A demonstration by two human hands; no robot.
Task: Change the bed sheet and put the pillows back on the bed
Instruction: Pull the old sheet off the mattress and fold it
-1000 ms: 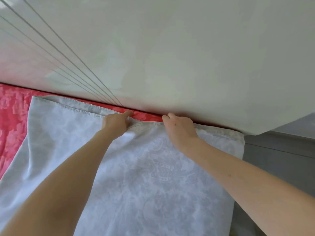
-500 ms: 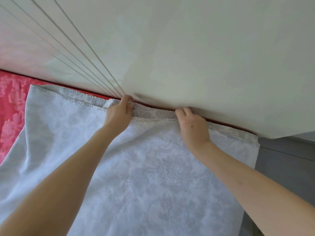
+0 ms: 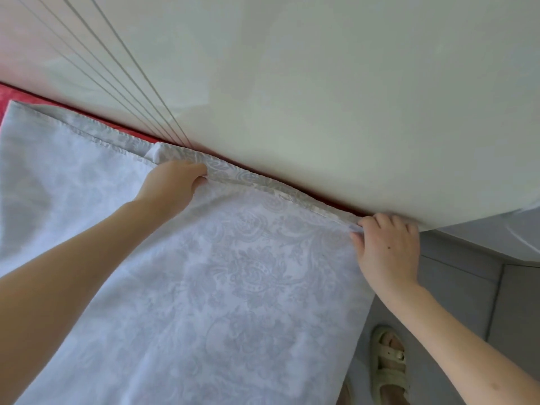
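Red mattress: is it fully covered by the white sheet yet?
No, the red mattress shows bare beyond the white sheet at upper left, along the wall.

No text, label, brand, number or sign can be read anywhere.
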